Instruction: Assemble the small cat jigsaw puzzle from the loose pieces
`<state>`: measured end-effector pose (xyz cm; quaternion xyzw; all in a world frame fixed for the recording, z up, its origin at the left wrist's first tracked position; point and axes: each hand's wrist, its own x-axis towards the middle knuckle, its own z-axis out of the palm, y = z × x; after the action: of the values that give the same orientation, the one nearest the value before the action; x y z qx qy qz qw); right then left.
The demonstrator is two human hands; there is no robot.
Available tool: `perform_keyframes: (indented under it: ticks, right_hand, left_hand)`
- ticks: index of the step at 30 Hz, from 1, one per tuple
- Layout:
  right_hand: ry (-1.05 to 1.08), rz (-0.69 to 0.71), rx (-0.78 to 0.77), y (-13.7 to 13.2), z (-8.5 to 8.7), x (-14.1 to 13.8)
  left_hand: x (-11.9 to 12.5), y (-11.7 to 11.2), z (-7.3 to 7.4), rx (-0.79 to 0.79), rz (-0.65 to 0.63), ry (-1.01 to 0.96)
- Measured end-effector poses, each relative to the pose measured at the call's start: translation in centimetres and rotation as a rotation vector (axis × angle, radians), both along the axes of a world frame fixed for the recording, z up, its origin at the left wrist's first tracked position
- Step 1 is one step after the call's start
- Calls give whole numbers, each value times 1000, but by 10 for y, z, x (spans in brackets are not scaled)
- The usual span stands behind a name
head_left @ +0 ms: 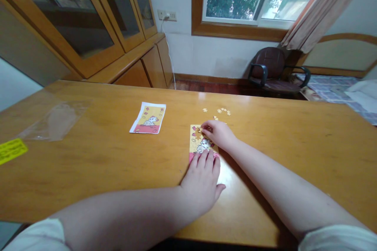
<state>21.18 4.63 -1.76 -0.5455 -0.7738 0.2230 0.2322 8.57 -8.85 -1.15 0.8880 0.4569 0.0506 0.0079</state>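
Head view: I see the yellow-and-pink rectangular jigsaw puzzle [202,146] lying on the glossy light-brown wooden table [103,157], unfilled near its top. The bare left hand [202,180] rests flat, gripping nothing, across the puzzle's near edge. The bare right hand [218,133] curls its fingers over the puzzle's far right; I cannot tell whether they pinch anything. Small pale jigsaw pieces [228,113] lie beyond the puzzle, a white-bordered paper picture [148,118] left of it.

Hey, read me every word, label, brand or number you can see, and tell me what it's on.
No text can be read.
Yellow label, left edge: dark marks, too blurred to read.
Puzzle and picture sheet: drawings, no legible words.
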Motion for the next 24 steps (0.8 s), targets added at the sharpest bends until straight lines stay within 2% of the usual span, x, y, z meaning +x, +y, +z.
perform_keyframes:
  ticks: [16,21,24]
  right_hand:
    - [-97,65,157,-2,-4,-12]
    - [-129,47,205,-3,-1,-9]
    - [-168,135,269,-5,4,-3]
  left_hand:
    - [1,0,3,-28,11,12]
    - [1,0,3,-23,9,6]
    - [0,0,2,-16,7,7]
